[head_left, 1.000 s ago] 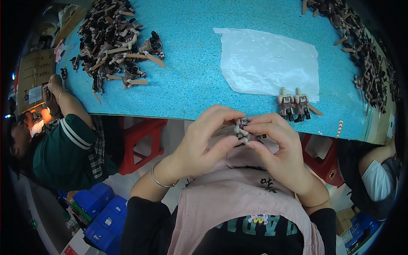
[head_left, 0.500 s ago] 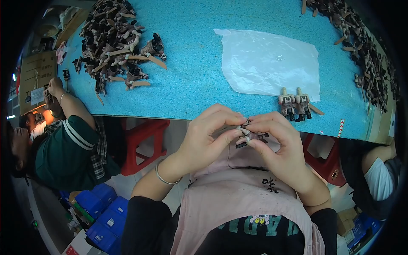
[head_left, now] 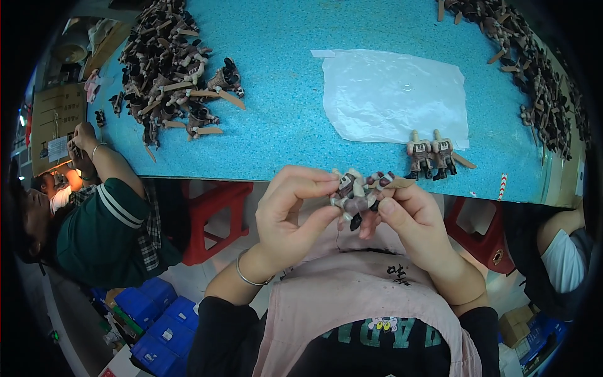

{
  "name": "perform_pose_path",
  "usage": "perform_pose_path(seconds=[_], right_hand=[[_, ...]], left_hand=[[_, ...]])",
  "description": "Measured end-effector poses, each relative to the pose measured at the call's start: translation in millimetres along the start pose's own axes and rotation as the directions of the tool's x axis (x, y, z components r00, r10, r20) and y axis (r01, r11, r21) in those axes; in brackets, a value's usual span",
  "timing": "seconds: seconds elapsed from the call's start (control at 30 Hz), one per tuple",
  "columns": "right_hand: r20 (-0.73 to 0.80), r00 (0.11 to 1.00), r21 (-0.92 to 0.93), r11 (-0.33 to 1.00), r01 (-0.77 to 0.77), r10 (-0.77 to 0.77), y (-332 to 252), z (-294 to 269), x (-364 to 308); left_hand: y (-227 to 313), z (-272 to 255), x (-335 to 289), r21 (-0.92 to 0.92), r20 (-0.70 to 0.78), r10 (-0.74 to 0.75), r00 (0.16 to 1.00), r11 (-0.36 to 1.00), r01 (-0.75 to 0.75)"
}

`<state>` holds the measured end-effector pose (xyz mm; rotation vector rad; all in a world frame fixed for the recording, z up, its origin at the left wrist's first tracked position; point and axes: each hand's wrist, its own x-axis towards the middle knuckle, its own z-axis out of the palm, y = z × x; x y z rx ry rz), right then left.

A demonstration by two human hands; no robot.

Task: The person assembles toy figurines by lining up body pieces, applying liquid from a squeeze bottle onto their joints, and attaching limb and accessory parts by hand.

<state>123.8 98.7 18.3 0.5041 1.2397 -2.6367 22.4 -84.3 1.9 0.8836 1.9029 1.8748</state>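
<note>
A small toy figurine (head_left: 357, 200) in brown and cream with black shoes is held between my hands, just off the table's near edge. My left hand (head_left: 290, 202) pinches one side of it with thumb and fingertips. Thumb and fingers of my right hand (head_left: 411, 212) close on the other side, partly hiding it. Beyond my right hand, two similar figurines (head_left: 420, 154) lie side by side at the table's edge, a flat tan piece (head_left: 464, 161) sticking out from beneath one. They touch the lower edge of a white translucent plastic sheet (head_left: 396, 94).
Heaps of figurines with tan pieces lie on the blue table (head_left: 270, 100): a left pile (head_left: 166, 69) and a right pile (head_left: 534, 75). A co-worker in a green sleeve (head_left: 119, 207) sits at left. Red stools (head_left: 217, 220) and blue bins (head_left: 166, 333) stand below.
The figurine has been turned and shows more of its body and limbs. My hands are slightly farther apart, still gripping it. The two figurines on the table remain in place.
</note>
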Motion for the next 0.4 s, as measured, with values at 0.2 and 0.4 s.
perform_pose_path(seconds=[0.2,0.4], right_hand=[[0.049,0.995,-0.160,0.982,0.098,-0.092,2.2,-1.9,0.5],[0.069,0.995,-0.192,0.978,0.088,-0.076,2.7,-4.8,0.9]], left_hand=[[0.7,0.3,12.8,-0.187,0.163,-0.218,0.962,0.951,0.247],[-1.2,5.3,16.2,-0.408,0.378,-0.270,0.886,0.810,0.421]])
